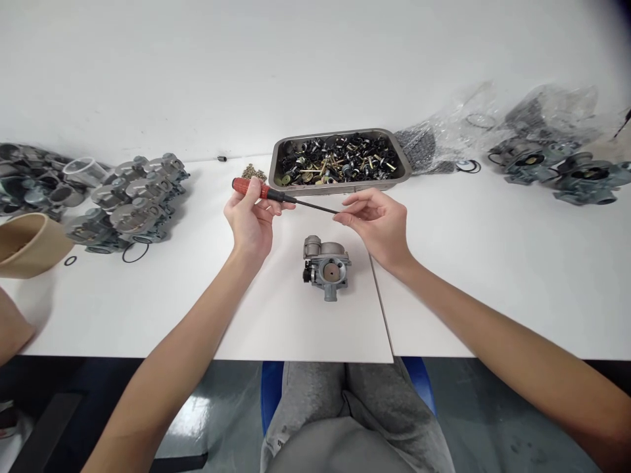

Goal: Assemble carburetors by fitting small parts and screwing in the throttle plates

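Note:
My left hand [254,213] is closed around the red and black handle of a screwdriver [286,198], held level above the table. The fingertips of my right hand [377,220] pinch the tip end of its dark shaft; whether a screw or other small part sits there is too small to tell. Below and between both hands, a grey metal carburetor [331,269] rests on the white table, its round bore facing me. Behind my hands stands a metal tray [340,189] heaped with small black and brass parts.
Several carburetors [140,203] cluster at the left, near a tan container [34,246] and black rubber rings [135,252]. More carburetors [589,174] and clear plastic bags [453,131] lie at the right. Small brass pieces [254,172] are piled beside the tray. Another person's arm [12,325] shows at the left edge.

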`<state>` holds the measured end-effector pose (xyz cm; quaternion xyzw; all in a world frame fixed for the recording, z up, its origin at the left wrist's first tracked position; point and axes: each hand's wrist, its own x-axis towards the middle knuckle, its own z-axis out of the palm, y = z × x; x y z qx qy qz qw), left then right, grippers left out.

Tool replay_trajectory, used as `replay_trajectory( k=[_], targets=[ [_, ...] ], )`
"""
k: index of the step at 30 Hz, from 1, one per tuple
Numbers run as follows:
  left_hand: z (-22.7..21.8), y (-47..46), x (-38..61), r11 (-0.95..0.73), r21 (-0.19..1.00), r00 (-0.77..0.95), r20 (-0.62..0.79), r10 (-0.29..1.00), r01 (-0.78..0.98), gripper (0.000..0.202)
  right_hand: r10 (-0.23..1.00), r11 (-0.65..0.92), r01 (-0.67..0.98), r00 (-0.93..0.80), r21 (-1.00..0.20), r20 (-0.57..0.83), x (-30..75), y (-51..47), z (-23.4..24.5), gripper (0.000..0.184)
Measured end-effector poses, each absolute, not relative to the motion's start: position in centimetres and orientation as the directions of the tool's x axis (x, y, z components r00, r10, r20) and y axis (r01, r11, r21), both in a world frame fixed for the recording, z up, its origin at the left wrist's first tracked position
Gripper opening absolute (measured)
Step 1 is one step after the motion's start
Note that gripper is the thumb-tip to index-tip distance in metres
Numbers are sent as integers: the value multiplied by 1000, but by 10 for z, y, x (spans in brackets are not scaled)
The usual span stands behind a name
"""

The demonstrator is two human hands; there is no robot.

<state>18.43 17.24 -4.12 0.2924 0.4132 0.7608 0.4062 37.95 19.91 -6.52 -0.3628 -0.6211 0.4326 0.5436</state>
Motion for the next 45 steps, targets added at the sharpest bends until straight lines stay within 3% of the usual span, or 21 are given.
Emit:
replay_trajectory(
  k=[6,13,21,28,34,40,45],
  targets=[
    [-42,172,187,-331,857,-518,91,851,-394,29,935,305,-56,-169,-951,310,381,201,-66,26],
    [-38,169,191,-401,844,-512,182,839,-356,24,955,164,-110,-232,-980,185,385,212,-69,39],
    [-41,171,188,-370,872,-504,174,846,-320,31,912,389,-9,-140,-921,386,381,201,-70,26],
    [-28,165,189,-361,866,-459,179,870,-347,20,915,347,-1,-220,-938,338,386,205,-63,29],
    [-26,163,187,-451,852,-390,332,859,-266,23,917,339,64,-246,-939,314,383,203,-64,30],
    [-27,164,182,-474,845,-411,351,841,-248,30,814,299,186,-562,-936,149,399,214,-43,64],
    [-7,164,171,-470,852,-394,359,846,-232,27,668,327,349,-743,-878,-47,435,234,-9,52]
  ],
)
